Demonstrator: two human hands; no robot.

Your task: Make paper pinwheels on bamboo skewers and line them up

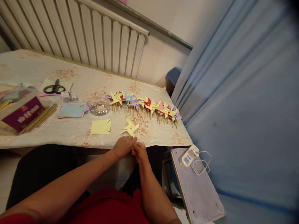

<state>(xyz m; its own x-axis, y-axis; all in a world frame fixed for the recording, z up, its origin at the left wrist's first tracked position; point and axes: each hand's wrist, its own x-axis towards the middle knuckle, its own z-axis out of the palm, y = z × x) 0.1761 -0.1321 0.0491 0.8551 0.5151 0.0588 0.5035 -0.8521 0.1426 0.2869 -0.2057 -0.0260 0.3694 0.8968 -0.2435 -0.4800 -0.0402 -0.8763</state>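
Note:
A yellow paper pinwheel (130, 128) with a small pin at its centre is just beyond my hands at the table's front edge. My left hand (125, 145) is closed right below its lower blade, and my right hand (140, 151) is closed beside it, the fingertips of both meeting. What they pinch is hidden. Left of the pinwheel lies a yellow paper square (100, 127) with slits at its corners. Behind it stands a clear round dish (99, 107) of small metal pins. Finished-looking pinwheels (134, 103) on sticks lie in a row toward the right.
Stacked coloured squares (71, 110), small boxes (68, 96) and black scissors (54, 88) are on the left. Wooden sticks (39, 119) lie by a purple-labelled bag (22, 114). A stool (200, 193) with a power strip (189, 155) stands at right, beside a blue curtain (247, 102).

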